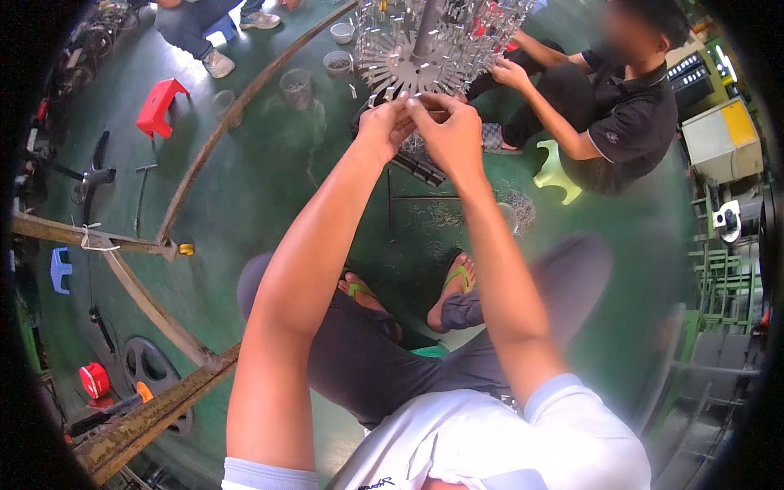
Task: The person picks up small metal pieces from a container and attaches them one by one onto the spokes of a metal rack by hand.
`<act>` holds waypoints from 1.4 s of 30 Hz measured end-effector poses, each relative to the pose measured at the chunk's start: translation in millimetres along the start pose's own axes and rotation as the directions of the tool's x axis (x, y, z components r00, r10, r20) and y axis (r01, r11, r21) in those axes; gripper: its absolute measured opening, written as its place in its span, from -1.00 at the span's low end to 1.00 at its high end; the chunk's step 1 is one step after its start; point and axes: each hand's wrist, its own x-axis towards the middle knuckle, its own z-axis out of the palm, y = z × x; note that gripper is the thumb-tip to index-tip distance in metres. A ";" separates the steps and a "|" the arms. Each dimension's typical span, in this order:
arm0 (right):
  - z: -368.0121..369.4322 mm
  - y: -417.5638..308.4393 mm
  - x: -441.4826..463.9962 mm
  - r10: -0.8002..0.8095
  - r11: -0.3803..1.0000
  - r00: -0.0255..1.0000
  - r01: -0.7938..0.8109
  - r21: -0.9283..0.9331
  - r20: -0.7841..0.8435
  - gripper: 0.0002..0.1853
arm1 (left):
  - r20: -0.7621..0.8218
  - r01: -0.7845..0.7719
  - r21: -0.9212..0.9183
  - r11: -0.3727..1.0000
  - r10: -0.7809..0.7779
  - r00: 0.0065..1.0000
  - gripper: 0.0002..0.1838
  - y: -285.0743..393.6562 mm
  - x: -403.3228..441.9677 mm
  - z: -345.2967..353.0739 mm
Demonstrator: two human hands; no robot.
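Observation:
A metal rack (pixel 418 72) with a spoked disc and a central post stands ahead of me, with many small shiny metal pieces hung around it. At its near lower rim, my left hand (pixel 387 126) is closed in a pinch, thumb and fingertips together. My right hand (pixel 451 131) pinches right beside it, the fingertips of both hands nearly touching. Whatever they hold is too small to make out. Beneath my hands lies a dark tray (pixel 418 167), partly hidden by them.
Opposite, a seated co-worker (pixel 633 106) reaches to the rack's right side. Small metal pieces (pixel 445 214) lie scattered on the green floor. Plastic cups (pixel 296 86), a red stool (pixel 162 108) and a rusty metal frame (pixel 204 159) are to the left. A pale green stool (pixel 557 173) stands right.

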 end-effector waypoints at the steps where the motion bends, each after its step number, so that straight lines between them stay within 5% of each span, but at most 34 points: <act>1: 3.5 3.0 0.9 -0.010 1.000 1.000 0.010 0.022 0.008 -0.57 | 0.023 0.010 -0.016 1.000 -0.010 1.000 -0.77 -1.4 6.2 -4.0; 4: 17.0 21.3 10.7 -0.060 0.994 0.998 0.062 0.091 -0.015 -0.50 | 0.028 0.021 0.047 0.999 -0.022 0.999 -0.79 -3.2 -7.9 8.0; 6: 11.3 -1.1 7.8 -0.058 0.993 0.998 0.054 -0.109 -0.039 -0.56 | 0.075 0.006 0.100 0.995 -0.013 0.997 -0.80 4.5 -10.9 6.8; 8: 13.1 -21.0 4.5 -0.024 0.997 0.999 0.022 -0.077 -0.025 -0.59 | 0.067 -0.076 0.166 0.983 0.066 0.996 -0.80 -43.9 75.6 -46.4; 10: 17.1 -1.1 19.7 -0.075 0.966 0.997 0.074 -0.248 0.004 -0.59 | 0.033 -0.088 0.218 0.972 0.083 0.996 -0.79 -24.0 19.3 -17.8; 11: 8.6 10.3 29.6 -0.134 0.964 0.980 0.164 -0.208 0.149 -0.59 | 0.052 -0.129 0.249 0.960 0.120 0.991 -0.78 -19.0 6.1 -7.4; 12: 77.1 -16.1 27.9 -0.044 0.999 0.923 0.043 0.012 0.383 -0.58 | 0.021 -0.206 0.332 0.921 0.212 0.977 -0.78 17.8 -38.3 -27.8; 13: 66.4 23.3 48.9 -0.132 0.991 0.946 0.127 0.035 0.296 -0.57 | 0.026 -0.243 0.350 0.905 0.250 0.968 -0.77 19.7 -43.9 -22.3; 14: 60.6 78.8 99.0 -0.485 0.845 0.847 0.518 -0.132 0.218 -0.56 | 0.016 -0.274 0.365 0.890 0.288 0.957 -0.76 26.6 -49.0 -15.7; 15: 51.3 101.3 123.3 -0.661 0.691 0.717 0.697 -0.192 0.222 -0.57 | 0.016 -0.302 0.391 0.870 0.321 0.947 -0.75 34.3 -56.1 -10.6; 17: 38.4 74.0 105.1 -0.359 0.927 0.915 0.372 -0.044 0.183 -0.54 | 0.051 -0.341 0.432 0.835 0.355 0.934 -0.74 41.6 -67.7 6.8; 20: 40.2 11.8 38.5 -0.170 0.978 0.968 0.143 0.151 0.182 -0.55 | 0.074 -0.381 0.491 0.783 0.398 0.914 -0.72 41.5 -75.0 17.3; 23: 52.1 109.3 108.4 -0.451 0.867 0.862 0.485 -0.116 0.231 -0.59 | 0.096 -0.404 0.536 0.742 0.421 0.902 -0.69 44.0 -81.8 23.8; 24: 55.7 126.0 119.3 -0.456 0.869 0.866 0.483 -0.106 0.206 -0.60 | 0.096 -0.418 0.544 0.727 0.441 0.892 -0.68 45.5 -83.0 25.1; 33: 51.7 88.2 76.7 -0.369 0.929 0.929 0.369 -0.015 0.021 -0.66 | 0.174 -0.474 0.616 0.629 0.478 0.861 -0.60 55.0 -95.7 41.6; 36: 8.8 101.1 85.8 -0.400 0.896 0.914 0.404 -0.183 0.063 -0.66 | 0.219 -0.482 0.665 0.570 0.468 0.856 -0.58 44.0 -94.8 51.4; 37: -9.6 109.9 74.9 -0.262 0.932 0.965 0.256 -0.257 0.009 -0.69 | 0.227 -0.462 0.696 0.549 0.442 0.868 -0.57 33.8 -100.5 55.3; 38: -37.4 122.9 70.0 -0.321 0.885 0.947 0.308 -0.350 0.022 -0.71 | 0.229 -0.429 0.723 0.542 0.397 0.889 -0.56 22.3 -99.2 58.7; 39: -32.0 52.2 23.6 -0.263 0.952 0.964 0.266 -0.153 0.040 -0.72 | 0.196 -0.368 0.760 0.536 0.351 0.916 -0.55 20.8 -98.2 50.6; 40: -23.6 50.4 15.8 -0.106 0.981 0.994 0.101 -0.167 -0.021 -0.73 | 0.158 -0.291 0.811 0.507 0.289 0.944 -0.54 21.8 -97.1 43.3; 42: -1.5 49.3 7.0 -0.193 0.967 0.976 0.172 -0.188 -0.101 -0.75 | 0.137 -0.147 0.989 0.021 0.257 0.957 -0.54 10.9 -65.0 27.2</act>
